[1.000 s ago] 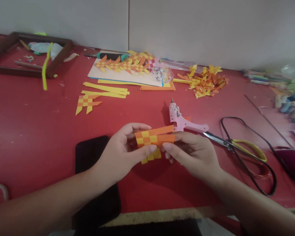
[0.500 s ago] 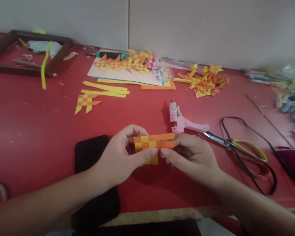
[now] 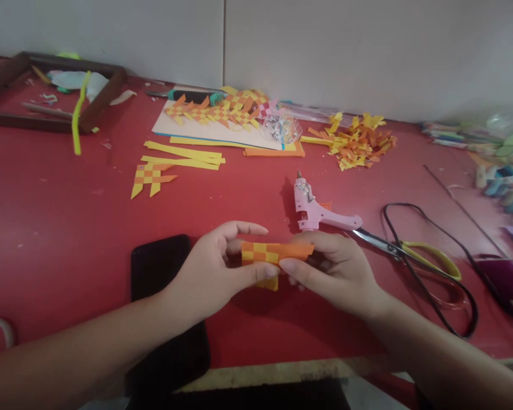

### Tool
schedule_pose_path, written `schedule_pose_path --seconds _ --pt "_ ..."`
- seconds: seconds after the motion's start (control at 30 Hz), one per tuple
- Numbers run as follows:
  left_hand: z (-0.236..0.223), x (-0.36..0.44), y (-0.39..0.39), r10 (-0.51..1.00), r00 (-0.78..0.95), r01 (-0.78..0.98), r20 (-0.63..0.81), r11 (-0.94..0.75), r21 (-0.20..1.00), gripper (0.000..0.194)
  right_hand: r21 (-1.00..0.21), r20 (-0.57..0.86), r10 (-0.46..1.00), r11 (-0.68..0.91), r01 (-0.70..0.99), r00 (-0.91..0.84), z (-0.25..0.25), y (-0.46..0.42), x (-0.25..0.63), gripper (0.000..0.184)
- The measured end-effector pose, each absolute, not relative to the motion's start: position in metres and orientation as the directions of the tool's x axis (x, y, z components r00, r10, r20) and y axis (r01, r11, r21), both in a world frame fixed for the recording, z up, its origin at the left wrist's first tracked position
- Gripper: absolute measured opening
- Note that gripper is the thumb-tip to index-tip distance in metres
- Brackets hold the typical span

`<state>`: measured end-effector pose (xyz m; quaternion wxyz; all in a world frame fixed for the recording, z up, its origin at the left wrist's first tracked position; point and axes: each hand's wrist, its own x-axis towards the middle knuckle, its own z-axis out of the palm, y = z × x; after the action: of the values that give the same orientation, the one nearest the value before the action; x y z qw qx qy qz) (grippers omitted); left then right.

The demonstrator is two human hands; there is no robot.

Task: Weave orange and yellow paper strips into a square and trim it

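Note:
Between my hands is a woven piece of orange and yellow paper strips [image 3: 260, 252], checkered at its left end, with orange strips running out to the right and a yellow part hanging below. My left hand [image 3: 216, 267] pinches its left side, thumb across the front and index finger stretched out above it. With thumb and fingers, my right hand [image 3: 337, 273] grips the orange strip ends; some fingertips are hidden behind the paper. A finished-looking woven paper fish [image 3: 149, 177] lies on the table to the upper left.
Beyond my right hand lie a pink glue gun [image 3: 325, 216] and scissors [image 3: 378, 242]. A black phone [image 3: 160, 267] lies under my left forearm. Yellow strips [image 3: 183, 154], a heap of paper scraps [image 3: 363, 142], more woven fish [image 3: 214, 114] and a wooden frame [image 3: 105, 97] lie farther back.
The orange strip that stood apart along the top now lies down against the weave. The piece has shifted slightly right and down, and my left index finger has straightened.

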<state>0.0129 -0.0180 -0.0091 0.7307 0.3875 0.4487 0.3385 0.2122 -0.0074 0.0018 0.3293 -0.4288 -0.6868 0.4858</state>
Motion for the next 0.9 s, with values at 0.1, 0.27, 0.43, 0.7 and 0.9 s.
schedule_pose_path --seconds 0.1,0.27,0.43,0.7,0.9 --pt "-0.0108 0.0117 -0.0159 0.871 0.356 -0.161 -0.339 0.414 0.896 0.052 -0.957 -0.016 0.930 0.092 0.275 -0.368 0.0014 -0.0086 0.2116 0.018" --pt "-0.0135 0.0116 -0.0147 0.942 0.233 -0.140 -0.242 0.278 0.950 0.029 -0.967 -0.041 0.927 0.057 0.247 -0.373 0.0029 -0.0089 0.2108 0.018" --pt "-0.0159 0.0119 -0.0146 0.955 0.194 -0.106 -0.223 0.246 0.963 0.025 -0.959 0.069 0.963 0.136 0.249 -0.260 0.0031 -0.0032 0.2130 0.016" --pt "-0.0161 0.0103 -0.0146 0.956 0.172 -0.074 -0.239 0.255 0.964 0.027 -0.760 0.225 0.924 0.365 0.538 -0.309 0.0044 -0.0016 0.2170 0.023" --pt "-0.0141 0.0120 -0.0143 0.971 0.144 -0.012 -0.191 0.194 0.981 0.019 -0.488 0.484 0.809 0.565 0.665 -0.332 -0.0009 -0.0057 0.2186 0.007"
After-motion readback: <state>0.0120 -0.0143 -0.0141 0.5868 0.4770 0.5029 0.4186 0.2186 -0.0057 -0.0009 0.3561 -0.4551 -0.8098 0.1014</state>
